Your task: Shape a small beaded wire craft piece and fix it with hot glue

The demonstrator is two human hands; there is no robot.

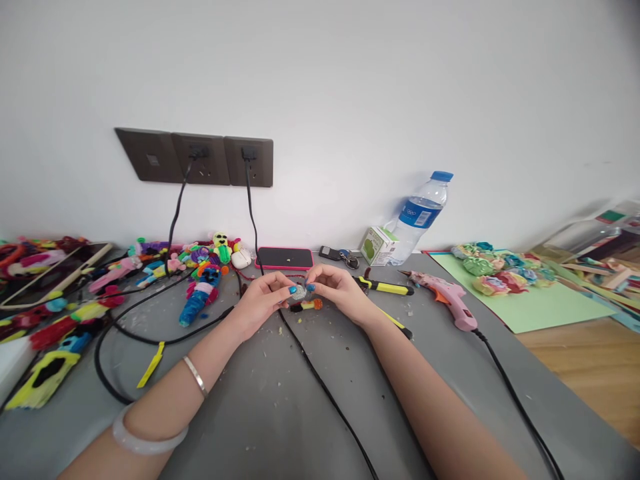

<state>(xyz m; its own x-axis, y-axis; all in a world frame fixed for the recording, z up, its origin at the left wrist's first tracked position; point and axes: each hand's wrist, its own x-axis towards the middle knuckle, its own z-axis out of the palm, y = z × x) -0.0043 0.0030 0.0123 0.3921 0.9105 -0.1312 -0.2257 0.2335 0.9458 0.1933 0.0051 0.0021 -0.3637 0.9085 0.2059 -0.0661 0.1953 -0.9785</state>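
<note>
My left hand (260, 297) and my right hand (337, 288) meet above the grey table (280, 413), and both pinch a small grey fuzzy piece (299, 292) between their fingertips. Just below that piece an orange and yellow fuzzy bit (311, 305) lies on the table. My left forearm wears a thin silver bangle (195, 375) and a pale thick bangle (145, 441).
Black cables (320, 383) cross the table from wall sockets (200, 159). Colourful fuzzy figures (200, 293) lie at the left. A pink-edged phone (284, 257), yellow-handled pliers (383, 287), pink glue gun (447, 300), water bottle (420, 217), small green box (376, 245) and paper flowers (493, 270) on green paper sit behind and right.
</note>
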